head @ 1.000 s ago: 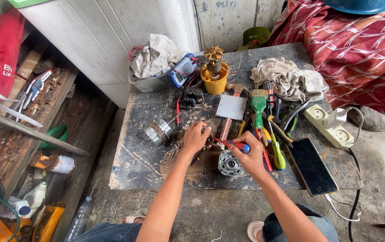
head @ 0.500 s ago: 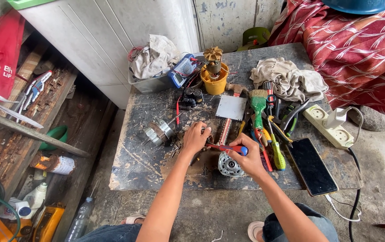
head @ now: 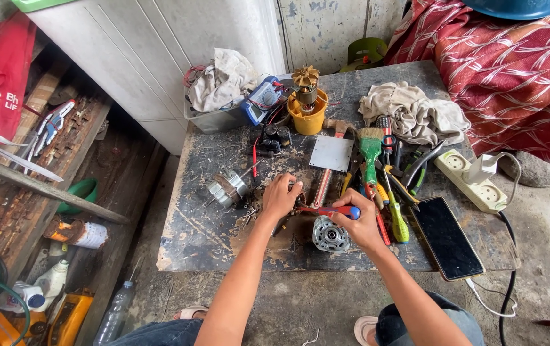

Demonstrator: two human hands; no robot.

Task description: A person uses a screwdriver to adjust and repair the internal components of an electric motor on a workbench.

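With the motor housing (head: 330,234) lying apart on the surface (head: 211,224), the left hand (head: 280,197) clamps a small part while the right hand (head: 359,224) grips a red-and-blue screwdriver (head: 329,210), so dismantling looks midway.

Seen from above: left hand (head: 280,197) pressed on a small part on the worn surface (head: 211,237), right hand (head: 359,225) closed in a grip on a red and blue screwdriver (head: 327,210) pointing toward it. Round metal motor part (head: 329,235) just below. Beside, a green brush (head: 370,148), phone (head: 446,236), yellow cup (head: 307,115), rags (head: 416,115), power strip (head: 473,179).
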